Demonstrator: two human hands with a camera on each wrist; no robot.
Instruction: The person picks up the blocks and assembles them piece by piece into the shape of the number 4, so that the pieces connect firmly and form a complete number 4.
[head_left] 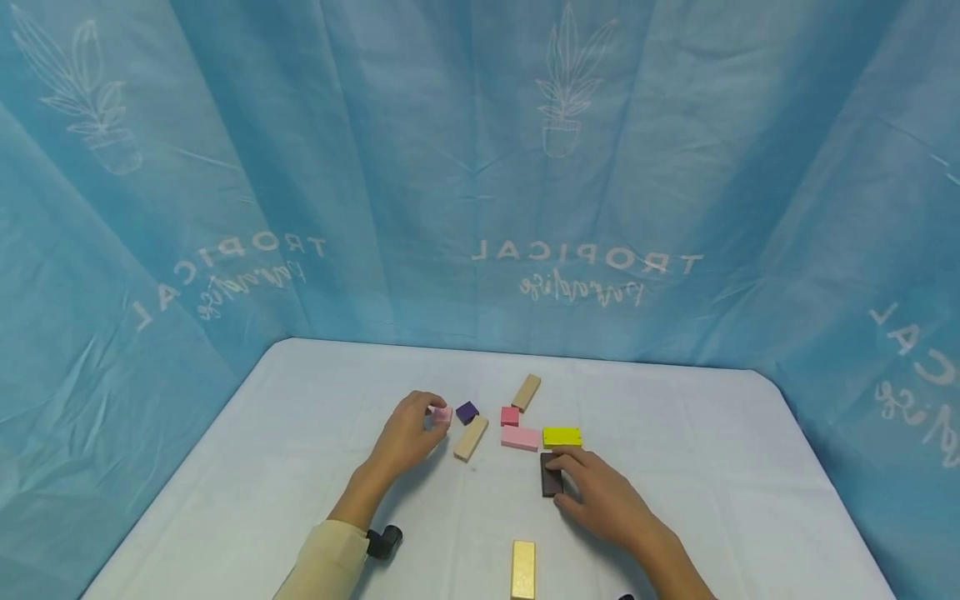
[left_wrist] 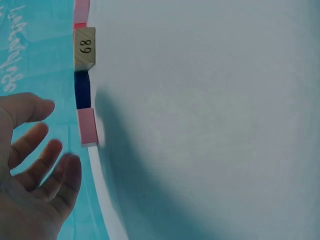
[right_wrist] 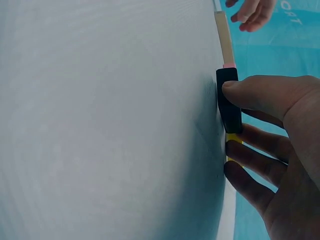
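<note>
Near the far middle of the table, my left hand [head_left: 408, 435] reaches around a light pink block [head_left: 442, 414]. In the left wrist view its fingers are spread and bent, with a gap between them and the pink block [left_wrist: 87, 127]. To the right, my right hand [head_left: 600, 496] holds a black block [head_left: 551, 476] lying on the table, thumb at its near end and a finger over its far part. The right wrist view shows the thumb against the black block [right_wrist: 229, 102]; the other fingertips are by a yellow block [right_wrist: 233, 145].
A dark purple block [head_left: 467, 412] and a plain wooden block [head_left: 471, 439] lie right of my left hand. Farther right are a red block [head_left: 510, 416], a longer pink block [head_left: 521, 438] and another plain block [head_left: 527, 392]. A gold block [head_left: 523, 570] lies near the front.
</note>
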